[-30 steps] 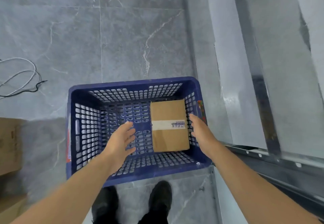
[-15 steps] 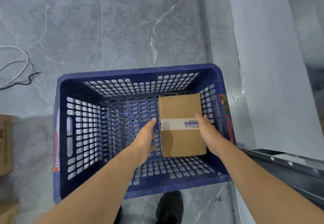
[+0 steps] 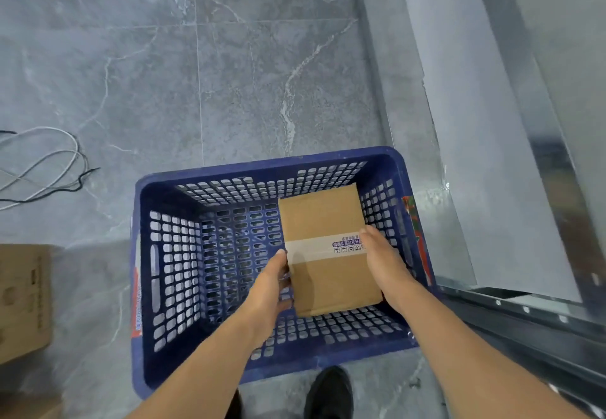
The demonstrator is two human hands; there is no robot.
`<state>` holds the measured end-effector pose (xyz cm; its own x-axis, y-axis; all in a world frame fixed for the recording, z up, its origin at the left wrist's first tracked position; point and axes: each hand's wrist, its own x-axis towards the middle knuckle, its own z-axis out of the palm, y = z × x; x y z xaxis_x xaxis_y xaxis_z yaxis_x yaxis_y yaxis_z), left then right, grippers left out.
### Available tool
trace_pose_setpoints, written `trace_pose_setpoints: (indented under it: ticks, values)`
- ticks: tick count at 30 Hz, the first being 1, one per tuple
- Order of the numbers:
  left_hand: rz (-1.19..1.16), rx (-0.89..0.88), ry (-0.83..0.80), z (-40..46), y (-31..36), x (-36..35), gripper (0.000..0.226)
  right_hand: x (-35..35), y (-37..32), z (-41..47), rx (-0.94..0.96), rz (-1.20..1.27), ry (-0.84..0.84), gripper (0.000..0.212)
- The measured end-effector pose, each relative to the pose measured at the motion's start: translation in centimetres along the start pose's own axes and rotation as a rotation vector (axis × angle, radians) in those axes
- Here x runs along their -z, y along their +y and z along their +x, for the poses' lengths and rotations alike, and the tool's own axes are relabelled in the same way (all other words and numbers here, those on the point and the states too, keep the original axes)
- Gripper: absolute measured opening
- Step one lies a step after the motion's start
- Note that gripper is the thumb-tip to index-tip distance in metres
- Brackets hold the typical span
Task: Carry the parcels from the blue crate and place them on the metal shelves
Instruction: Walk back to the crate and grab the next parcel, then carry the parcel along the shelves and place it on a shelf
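Head view: the blue crate (image 3: 144,254) sits on the grey tiled floor (image 3: 229,74) at the bottom centre of the frame, and a single cardboard parcel (image 3: 328,218) lies in its right half, close to the right wall. The parcel's long axis runs from about 11 o'clock to 5 o'clock, with a pale tape band across its middle.

The left hand (image 3: 267,290) presses against the parcel's left long edge, its fingers (image 3: 280,256) reaching up to the tape band and curling toward the underside. The right hand (image 3: 382,261) lies flat along the right long edge, between the parcel and the crate wall. Both hands are clamped on the parcel from opposite sides, so the grip squeezes across its short axis; neither is nearer than the other, as both are in contact.

Whether the parcel's base has left the crate floor cannot be told.

The metal shelf frame (image 3: 524,317) shows at about 4 o'clock from the crate, just beside its right corner, so the carry will probably go up and to the right. A loose cable (image 3: 49,163) lies at 9 o'clock, and another cardboard box (image 3: 23,300) stands to the crate's left.
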<state>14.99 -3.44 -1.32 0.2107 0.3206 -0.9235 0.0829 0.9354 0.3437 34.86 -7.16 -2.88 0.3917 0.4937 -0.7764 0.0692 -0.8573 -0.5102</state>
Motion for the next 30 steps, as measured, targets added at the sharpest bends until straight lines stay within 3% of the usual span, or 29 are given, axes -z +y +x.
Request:
trace_pose_setpoints:
  ticks: [2, 9, 13, 15, 18, 23, 30]
  values:
    - [0.013, -0.040, 0.012, -2.9, 1.1, 0.4, 0.045, 0.3, -1.4, -2.4, 0.045, -0.017, 0.012, 0.028]
    - [0.034, -0.178, 0.055, -14.0, 5.6, 1.4, 0.034, 2.8, -8.9, -12.8, 0.157, -0.005, 0.020, 0.031]
    - [0.171, -0.414, 0.161, -20.9, 8.8, 1.7, 0.031, 4.6, -13.7, -19.9, 0.184, 0.070, 0.055, 0.044]
    - [0.167, -0.491, 0.178, -24.3, 10.5, 2.0, 0.032, 5.5, -16.2, -23.4, 0.222, 0.089, 0.081, 0.040]
    - [0.122, -0.551, 0.134, -28.8, 13.5, 2.2, 0.032, 6.8, -20.3, -28.6, 0.300, 0.158, 0.111, 0.030]
    - [0.100, -0.686, 0.017, -37.5, 19.5, 2.5, 0.020, 8.7, -27.3, -37.0, 0.446, 0.209, 0.165, 0.041]
    - [0.250, -0.917, -0.147, -51.8, 28.7, 4.0, 0.036, 11.9, -37.8, -49.7, 0.695, 0.247, 0.272, 0.038]
